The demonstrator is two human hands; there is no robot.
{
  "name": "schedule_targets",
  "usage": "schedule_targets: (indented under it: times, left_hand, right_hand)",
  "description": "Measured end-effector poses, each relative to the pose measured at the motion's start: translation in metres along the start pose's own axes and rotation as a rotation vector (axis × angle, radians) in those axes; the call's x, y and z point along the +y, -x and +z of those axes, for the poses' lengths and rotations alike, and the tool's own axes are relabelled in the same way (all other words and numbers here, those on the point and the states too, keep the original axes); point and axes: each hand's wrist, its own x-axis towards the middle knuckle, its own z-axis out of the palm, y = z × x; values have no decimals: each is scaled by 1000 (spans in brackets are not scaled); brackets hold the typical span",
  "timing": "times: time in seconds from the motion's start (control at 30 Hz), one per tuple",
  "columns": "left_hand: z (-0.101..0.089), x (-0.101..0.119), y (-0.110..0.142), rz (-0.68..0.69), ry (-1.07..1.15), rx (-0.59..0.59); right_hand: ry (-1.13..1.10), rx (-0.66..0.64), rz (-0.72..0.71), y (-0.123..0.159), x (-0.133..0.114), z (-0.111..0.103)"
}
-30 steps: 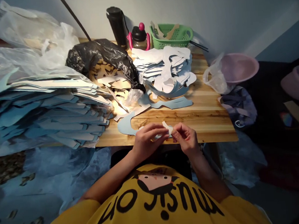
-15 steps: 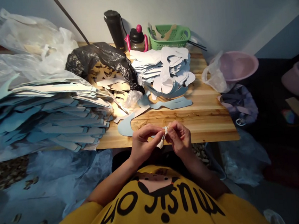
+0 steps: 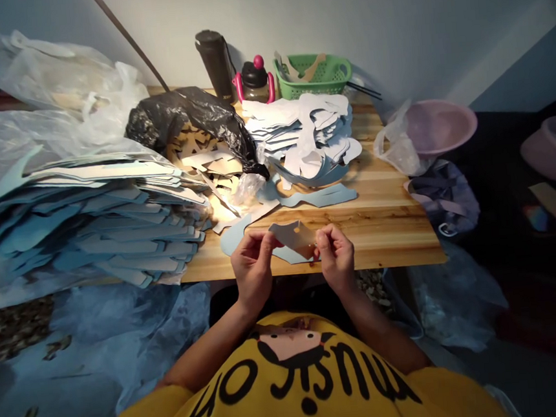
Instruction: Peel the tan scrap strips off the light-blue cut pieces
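Observation:
My left hand [image 3: 253, 269] and my right hand [image 3: 335, 255] hold a tan card cut-out [image 3: 295, 238] by its two sides, just above the table's front edge. Its lower part looks pale blue and partly lies behind my fingers. A curved pale blue cut-out [image 3: 232, 238] lies on the wooden table [image 3: 386, 225], close beyond my left hand. A flat blue shape [image 3: 318, 197] lies farther ahead, in front of a stack of white-faced cut-outs [image 3: 301, 135].
A tall stack of blue cut-outs [image 3: 89, 228] rises to my left, beside a black plastic bag [image 3: 187, 119] over tan scraps. A green basket [image 3: 312, 75], a dark flask [image 3: 214, 65] and a pink-handled bottle [image 3: 254, 81] stand at the back. A pink basin [image 3: 439, 126] sits right.
My hands have moved apart. The small pale strip pinched between them has given way to a wider tan card cut-out, held flat between both hands.

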Motion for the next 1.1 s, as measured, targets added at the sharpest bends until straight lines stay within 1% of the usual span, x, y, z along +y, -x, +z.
schedule_targets:
  times: [0.13,0.2,0.3,0.4,0.47,0.5,0.57,0.63,0.67,0.73,0.8,0.87,0.93,1.03,1.1]
  left_hand:
    - [-9,-4,-11,28,4,154]
    - [-14,0,-19,62,-26,245]
    - [-24,10,-32,137,-7,389]
    - [-31,22,-38,304,-12,523]
    - [-29,27,-33,465,-143,566]
    - [-27,28,-28,546,-241,555]
    - [-17,24,-13,718,-449,472]
    - [-7,12,4,853,-609,311]
    - [-2,4,12,904,-659,221]
    - [4,-13,24,982,-693,67]
    - [4,-27,28,1043,-686,-75]
    - [0,-36,26,1055,-693,-205]
    - [-6,-39,19,1003,-735,-325]
    - [-18,-37,3,903,-837,-477]
    - [-26,-36,-6,851,-886,-604]
  right_hand:
    - [88,62,46,0,24,-15]
    - [152,87,52,1,35,-26]
    - [309,129,14,1,47,-45]
    - [454,174,-11,-1,51,-60]
    - [506,227,-30,-3,44,-62]
    - [522,244,-47,-3,37,-60]
    - [529,221,-102,0,17,-52]
    - [444,111,-135,4,-6,-39]
    - [348,31,-121,7,-17,-32]
    - [99,-130,-32,12,-32,-22]
    - [-95,-214,66,15,-38,-16]
    - [-164,-202,119,18,-34,-18]
    - [-171,-161,164,19,-23,-26]
    - [-140,-133,251,21,0,-47]
    - [-95,-147,288,22,16,-62]
